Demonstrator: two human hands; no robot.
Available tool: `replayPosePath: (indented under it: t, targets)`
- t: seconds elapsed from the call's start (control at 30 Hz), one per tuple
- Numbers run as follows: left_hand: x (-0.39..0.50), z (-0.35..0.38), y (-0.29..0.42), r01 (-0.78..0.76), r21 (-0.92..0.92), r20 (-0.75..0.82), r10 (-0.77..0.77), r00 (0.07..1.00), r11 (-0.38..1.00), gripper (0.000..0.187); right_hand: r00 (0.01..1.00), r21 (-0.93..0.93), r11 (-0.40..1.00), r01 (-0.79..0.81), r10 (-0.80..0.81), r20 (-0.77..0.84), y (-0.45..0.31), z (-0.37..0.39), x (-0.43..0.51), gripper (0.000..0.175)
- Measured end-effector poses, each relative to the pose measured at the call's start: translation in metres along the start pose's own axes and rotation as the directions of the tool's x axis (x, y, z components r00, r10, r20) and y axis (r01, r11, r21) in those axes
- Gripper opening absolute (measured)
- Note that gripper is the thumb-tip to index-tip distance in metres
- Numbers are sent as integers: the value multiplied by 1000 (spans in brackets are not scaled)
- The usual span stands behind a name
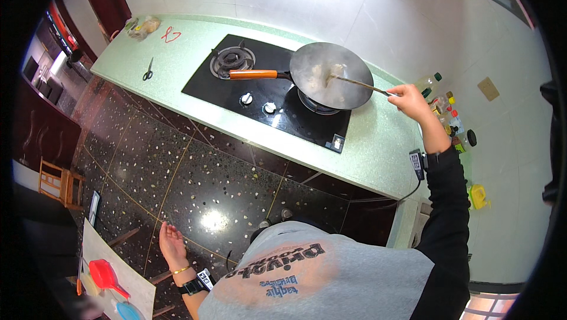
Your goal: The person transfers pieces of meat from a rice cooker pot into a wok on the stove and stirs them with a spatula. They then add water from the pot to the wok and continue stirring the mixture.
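Observation:
My right hand [409, 100] is closed around the end of a long, thin metal spatula or ladle [363, 84]. Its far end rests among pale food [328, 75] in a steaming black wok [310, 54]. The wok sits tilted on the right burner [316, 106] of a black glass gas hob [274, 54], and its orange wooden handle [253, 74] points left, partly over the left burner [232, 58]. My left hand [172, 241] hangs low over the floor beside my body, palm turned up, holding nothing, its fingers extended.
Scissors [149, 72], a red cord [171, 34] and bagged items [141, 28] lie on the counter's left part. Bottles and jars [447, 111] line the right wall, with a yellow container [478, 197] nearer. At lower left, a table [133, 271] holds a red ladle [104, 274] and a blue item [127, 311].

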State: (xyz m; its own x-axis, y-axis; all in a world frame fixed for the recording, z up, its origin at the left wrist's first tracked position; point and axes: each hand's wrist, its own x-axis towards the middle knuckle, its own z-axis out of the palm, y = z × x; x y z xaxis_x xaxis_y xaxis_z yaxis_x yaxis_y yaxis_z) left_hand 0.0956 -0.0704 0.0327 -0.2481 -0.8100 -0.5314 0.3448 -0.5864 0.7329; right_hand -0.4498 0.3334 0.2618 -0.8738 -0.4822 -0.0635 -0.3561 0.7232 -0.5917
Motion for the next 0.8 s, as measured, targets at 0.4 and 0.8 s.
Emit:
replayPosePath:
  t: [0.4, 0.8]
  targets:
    - [-1, 25, -2, -44, 24, 85, 42, 996, 999, 24, 946, -652, 705, 279, -318, 61, -21, 84, 79, 21]
    - [48, 131, 8, -705, 668, 585, 419, 695, 236, 46, 971, 178, 972, -155, 183, -155, 98, 61, 28, 22]
